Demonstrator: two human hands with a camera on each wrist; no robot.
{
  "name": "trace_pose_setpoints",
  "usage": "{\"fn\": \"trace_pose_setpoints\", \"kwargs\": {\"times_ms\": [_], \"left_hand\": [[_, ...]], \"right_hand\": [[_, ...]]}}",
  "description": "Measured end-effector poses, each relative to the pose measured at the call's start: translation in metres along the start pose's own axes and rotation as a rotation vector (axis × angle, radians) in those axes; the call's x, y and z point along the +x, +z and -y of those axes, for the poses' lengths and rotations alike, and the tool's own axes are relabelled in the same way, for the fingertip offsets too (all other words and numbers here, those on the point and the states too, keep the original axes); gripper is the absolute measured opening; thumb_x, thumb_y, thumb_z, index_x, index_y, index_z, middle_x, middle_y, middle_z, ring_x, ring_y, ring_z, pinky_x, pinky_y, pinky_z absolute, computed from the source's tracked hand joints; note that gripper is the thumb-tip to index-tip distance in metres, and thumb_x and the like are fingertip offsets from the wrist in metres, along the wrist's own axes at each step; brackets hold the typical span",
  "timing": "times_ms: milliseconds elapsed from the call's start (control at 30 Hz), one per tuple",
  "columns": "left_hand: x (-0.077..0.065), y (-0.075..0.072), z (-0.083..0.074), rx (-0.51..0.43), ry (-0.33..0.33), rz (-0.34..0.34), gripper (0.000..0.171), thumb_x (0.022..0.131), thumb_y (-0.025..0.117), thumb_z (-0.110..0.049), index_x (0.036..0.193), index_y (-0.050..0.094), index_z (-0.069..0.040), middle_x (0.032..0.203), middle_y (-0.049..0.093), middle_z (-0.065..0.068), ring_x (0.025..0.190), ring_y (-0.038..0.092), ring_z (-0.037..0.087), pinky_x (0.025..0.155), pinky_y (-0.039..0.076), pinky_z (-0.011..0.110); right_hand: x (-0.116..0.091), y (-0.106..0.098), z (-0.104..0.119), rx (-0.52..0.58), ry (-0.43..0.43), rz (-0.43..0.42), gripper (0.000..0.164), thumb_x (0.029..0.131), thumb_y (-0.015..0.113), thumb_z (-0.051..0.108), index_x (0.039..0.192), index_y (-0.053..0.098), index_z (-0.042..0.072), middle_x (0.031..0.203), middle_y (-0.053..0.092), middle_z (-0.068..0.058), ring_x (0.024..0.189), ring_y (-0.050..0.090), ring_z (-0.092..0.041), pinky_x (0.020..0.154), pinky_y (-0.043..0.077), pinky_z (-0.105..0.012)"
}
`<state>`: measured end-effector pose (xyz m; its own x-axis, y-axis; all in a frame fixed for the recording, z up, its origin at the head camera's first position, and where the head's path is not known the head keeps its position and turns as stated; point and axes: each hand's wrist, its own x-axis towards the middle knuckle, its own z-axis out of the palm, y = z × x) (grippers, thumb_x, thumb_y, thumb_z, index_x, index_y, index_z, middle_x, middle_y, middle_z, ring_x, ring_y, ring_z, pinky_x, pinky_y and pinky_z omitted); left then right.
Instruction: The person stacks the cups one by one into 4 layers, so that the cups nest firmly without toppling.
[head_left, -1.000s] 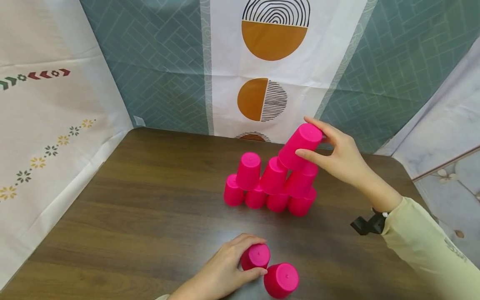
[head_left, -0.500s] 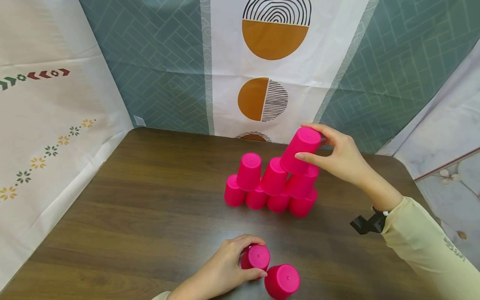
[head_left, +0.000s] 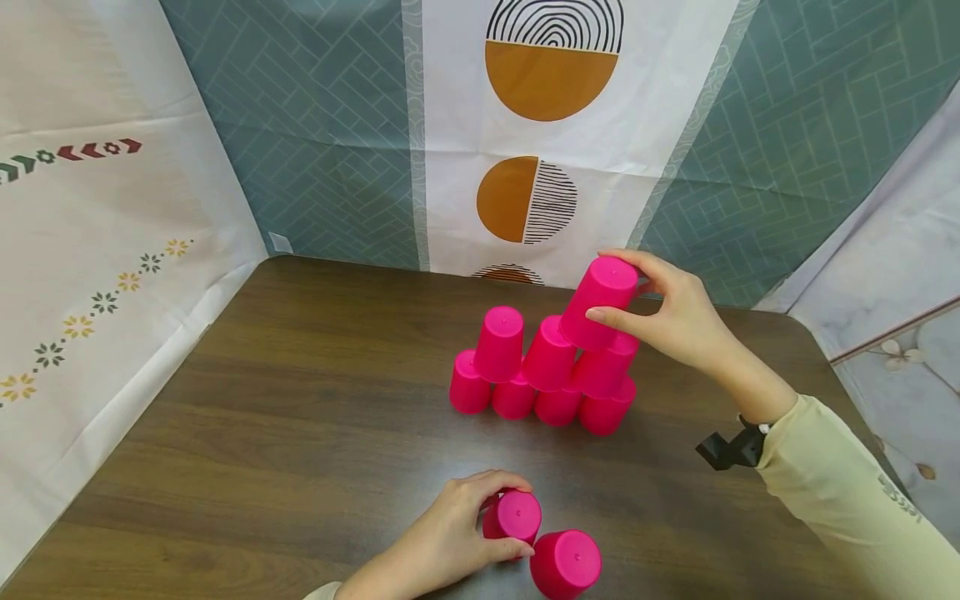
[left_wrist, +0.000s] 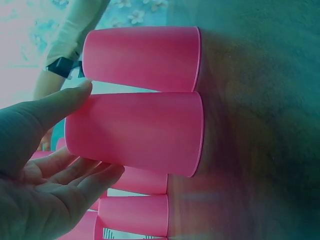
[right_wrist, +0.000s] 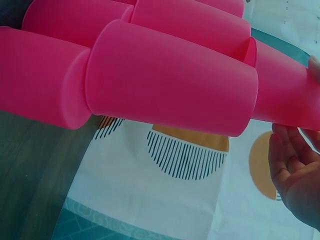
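Upside-down pink plastic cups form a stack on the table: a bottom row of several, such as the left end cup [head_left: 468, 383], and a second row of three, including a left cup [head_left: 499, 346]. My right hand [head_left: 686, 317] holds another pink cup [head_left: 600, 300] by its upper part, over the middle and right cups of the second row. In the right wrist view its rim meets the cup [right_wrist: 175, 80] below. Near the front, my left hand [head_left: 450, 533] grips an inverted cup [left_wrist: 135, 132] between thumb and fingers. Just right of it stands one more inverted cup [head_left: 566, 564].
The dark wooden table [head_left: 300, 433] backs onto a hanging patterned cloth [head_left: 337, 142]. Pale cloths [head_left: 97, 292] hang at both sides. A black wrist camera [head_left: 731, 450] sits on the right wrist.
My right hand has brought its cup slightly down and more upright, onto the second row, then a touch left. My left hand and its cup have stayed in place.
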<state>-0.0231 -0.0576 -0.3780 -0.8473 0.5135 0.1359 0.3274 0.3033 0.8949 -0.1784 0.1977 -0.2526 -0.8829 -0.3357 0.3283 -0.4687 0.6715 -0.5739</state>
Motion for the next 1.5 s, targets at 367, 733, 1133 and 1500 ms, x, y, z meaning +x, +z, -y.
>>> {"fn": "trace_pose_setpoints", "kwargs": {"times_ms": [367, 733, 1133, 1500], "left_hand": [[0.0021, -0.0003, 0.0043, -0.023, -0.022, 0.016, 0.046, 0.070, 0.082, -0.018, 0.111, 0.061, -0.016, 0.103, 0.062, -0.011, 0.089, 0.057, -0.001, 0.080, 0.051, 0.021], [0.0046, -0.0051, 0.0031, -0.093, -0.069, 0.041, 0.046, 0.069, 0.083, -0.017, 0.110, 0.062, -0.017, 0.094, 0.063, -0.011, 0.081, 0.060, 0.001, 0.075, 0.053, 0.022], [0.0043, -0.0049, 0.0025, -0.114, -0.155, 0.053, 0.053, 0.067, 0.085, -0.023, 0.114, 0.064, -0.010, 0.105, 0.064, -0.007, 0.089, 0.059, 0.001, 0.083, 0.051, 0.021], [0.0045, -0.0040, 0.0027, -0.120, -0.143, 0.045, 0.053, 0.066, 0.085, -0.022, 0.113, 0.064, -0.010, 0.104, 0.064, -0.007, 0.089, 0.060, 0.001, 0.084, 0.050, 0.020]], "right_hand": [[-0.0022, 0.0019, 0.0020, 0.025, 0.021, 0.017, 0.071, 0.077, 0.077, 0.028, 0.139, 0.043, 0.031, 0.118, 0.059, 0.001, 0.091, 0.057, -0.017, 0.070, 0.046, -0.028], [-0.0007, 0.0028, 0.0055, 0.067, 0.028, 0.039, 0.077, 0.079, 0.075, 0.028, 0.142, 0.033, 0.036, 0.118, 0.057, 0.002, 0.094, 0.055, -0.017, 0.076, 0.044, -0.034], [-0.0040, 0.0019, 0.0050, 0.064, 0.041, 0.035, 0.074, 0.080, 0.074, 0.028, 0.141, 0.035, 0.036, 0.117, 0.057, 0.002, 0.094, 0.055, -0.018, 0.076, 0.046, -0.036], [-0.0065, 0.0026, 0.0050, 0.090, 0.031, 0.024, 0.077, 0.078, 0.076, 0.022, 0.143, 0.034, 0.026, 0.131, 0.049, -0.001, 0.107, 0.051, -0.024, 0.080, 0.046, -0.040]]}}
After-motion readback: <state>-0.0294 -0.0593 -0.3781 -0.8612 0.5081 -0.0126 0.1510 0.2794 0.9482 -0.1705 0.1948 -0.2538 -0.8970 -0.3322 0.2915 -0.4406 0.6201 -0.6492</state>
